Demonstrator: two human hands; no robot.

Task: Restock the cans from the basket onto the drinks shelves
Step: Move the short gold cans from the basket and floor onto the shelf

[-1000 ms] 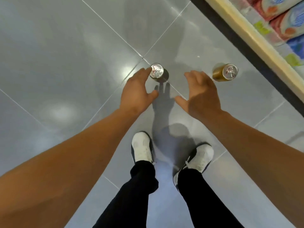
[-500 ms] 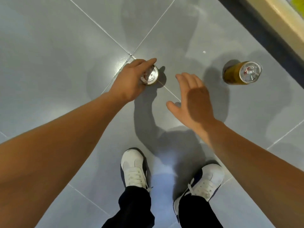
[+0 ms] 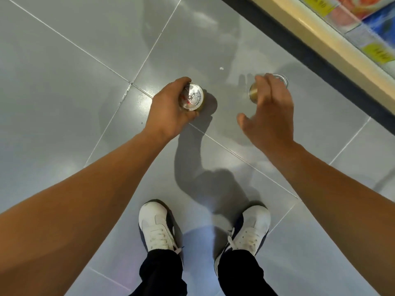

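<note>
Your right hand has swung over the gold can — grip unclear.
Your left hand clamps the silver-topped can, left of the gold one, on the floor near the shelf.

Two gold aluminium drink cans with silver pull-tab tops show: one near the frame's centre, one to its right, partly hidden behind fingers. Two bare hands: left, right. Two white lace-up sneakers at the bottom centre: and. Two yellow price labels on the shelf edge, upper right: and.
</note>
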